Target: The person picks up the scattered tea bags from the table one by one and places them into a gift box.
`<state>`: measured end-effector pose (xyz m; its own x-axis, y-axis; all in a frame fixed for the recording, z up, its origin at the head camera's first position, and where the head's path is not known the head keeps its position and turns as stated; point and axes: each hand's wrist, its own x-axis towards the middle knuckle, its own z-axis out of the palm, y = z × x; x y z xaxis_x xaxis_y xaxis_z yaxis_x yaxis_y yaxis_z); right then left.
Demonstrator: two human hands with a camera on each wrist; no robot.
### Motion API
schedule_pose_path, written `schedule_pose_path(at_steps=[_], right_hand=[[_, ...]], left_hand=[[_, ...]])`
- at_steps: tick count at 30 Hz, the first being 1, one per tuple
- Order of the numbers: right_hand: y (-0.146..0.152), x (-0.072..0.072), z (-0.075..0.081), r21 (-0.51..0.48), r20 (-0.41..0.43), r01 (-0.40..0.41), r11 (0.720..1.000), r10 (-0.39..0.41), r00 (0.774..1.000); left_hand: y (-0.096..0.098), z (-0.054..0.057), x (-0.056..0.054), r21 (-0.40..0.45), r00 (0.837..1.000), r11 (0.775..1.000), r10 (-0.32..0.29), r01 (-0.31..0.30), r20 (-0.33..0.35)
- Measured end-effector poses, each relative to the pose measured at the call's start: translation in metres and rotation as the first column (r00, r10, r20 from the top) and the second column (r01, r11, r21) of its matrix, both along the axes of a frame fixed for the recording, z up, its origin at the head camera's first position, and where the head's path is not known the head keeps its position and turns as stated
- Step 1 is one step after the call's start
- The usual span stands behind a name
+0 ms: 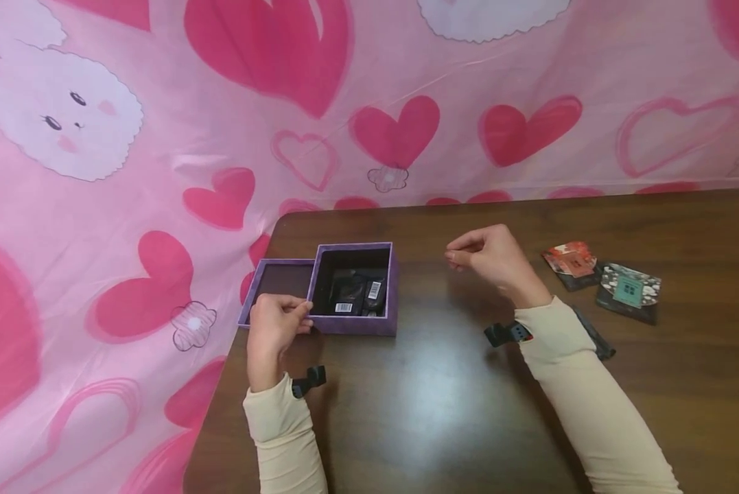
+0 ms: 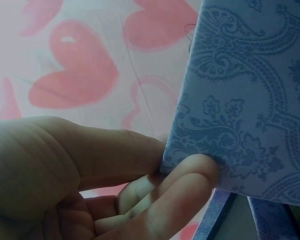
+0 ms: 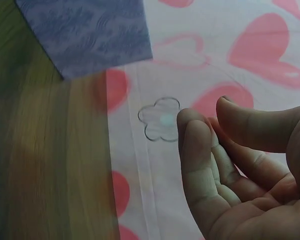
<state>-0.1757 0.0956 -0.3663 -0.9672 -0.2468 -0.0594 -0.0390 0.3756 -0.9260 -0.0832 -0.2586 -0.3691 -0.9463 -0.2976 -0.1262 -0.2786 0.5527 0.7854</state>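
- Left hand (image 1: pixel 278 317): I pinch the near left corner of the purple box (image 1: pixel 357 326). The left wrist view shows my thumb against the corner edge and my fingertips on the patterned wall.
- Right hand (image 1: pixel 489 257): released. I hold it above the table (image 1: pixel 431 425), to the right of the box and well apart from it. My fingers are loosely bent, a gap separates thumb and fingertips, and nothing is visible between them.
- Box position: on the left part of the table, upright, its uncovered top facing up. The interior is black; the outer walls carry a paisley and floral print.
- Box contents: dark packets (image 1: pixel 344 288) lie inside. Two white barcode labels (image 1: pixel 344 308) face upward. The exact packet count cannot be told.
- Shallow lid (image 1: pixel 285 278): directly left of the box, dark inner side up, purple rim. My left hand covers part of its near side.
- Orange-topped packet (image 1: pixel 569 262): flat on the table, to the right of my right hand.
- Green-labelled packet (image 1: pixel 628 291): just beside the orange-topped one, further right and slightly nearer to me.
- Dark item (image 1: pixel 599 341): on the table, partly hidden behind my right sleeve (image 1: pixel 591 391).
- Background: a pink cloth (image 1: pixel 320 68) printed with hearts and rabbit heads.
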Motion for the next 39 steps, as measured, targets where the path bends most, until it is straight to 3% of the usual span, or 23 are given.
schedule_pose_path(at_steps=[8,16,39], right_hand=[[0.023,0.008,0.001,0.203,-0.039,0.0,0.979,0.008,0.999],[0.043,0.015,-0.003,0.272,-0.076,0.013,0.962,0.008,0.997],[0.101,0.027,-0.03,0.408,-0.157,-0.052,0.911,0.127,0.98]], left_hand=[[0.0,0.003,0.001,-0.01,1.0,1.0,-0.009,0.009,0.01],[0.0,0.003,0.001,-0.004,1.0,1.0,-0.011,0.011,-0.001],[0.001,0.005,0.002,0.01,1.0,1.0,0.002,-0.002,0.003]])
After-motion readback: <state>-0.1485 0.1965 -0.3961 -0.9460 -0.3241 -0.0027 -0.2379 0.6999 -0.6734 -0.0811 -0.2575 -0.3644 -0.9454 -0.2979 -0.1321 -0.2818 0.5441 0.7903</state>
